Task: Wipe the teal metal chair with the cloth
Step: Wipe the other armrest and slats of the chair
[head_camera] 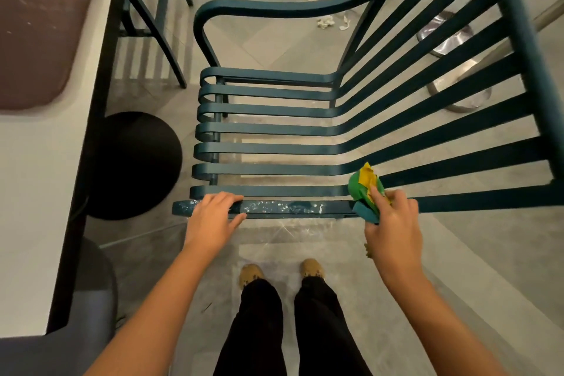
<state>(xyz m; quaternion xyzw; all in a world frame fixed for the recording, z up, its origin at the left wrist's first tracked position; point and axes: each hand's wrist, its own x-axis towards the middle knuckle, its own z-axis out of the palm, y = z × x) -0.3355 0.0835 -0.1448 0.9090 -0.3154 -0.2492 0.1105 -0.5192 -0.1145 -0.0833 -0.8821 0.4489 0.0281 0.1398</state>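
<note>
Just ahead of the feet (pixel 250 275), the chair (pixel 274 149) stands with its speckled near rail (pixel 290 207) under the left hand (pixel 213 217), laid flat with relaxed fingers, likely to steady it, while the right hand (pixel 393 223) grips the bunched cloth (pixel 364 186) against the rail's right end, poised to wipe.

The forearms (pixel 143 308) are bare all the way to the left hand (pixel 213 218) and the right hand (pixel 395 226). At the lower centre of the frame are loose black trousers (pixel 259 330), wide at the hems. Below the hems show the rounded toes of tan, matte, suede-like shoes (pixel 250 274).
</note>
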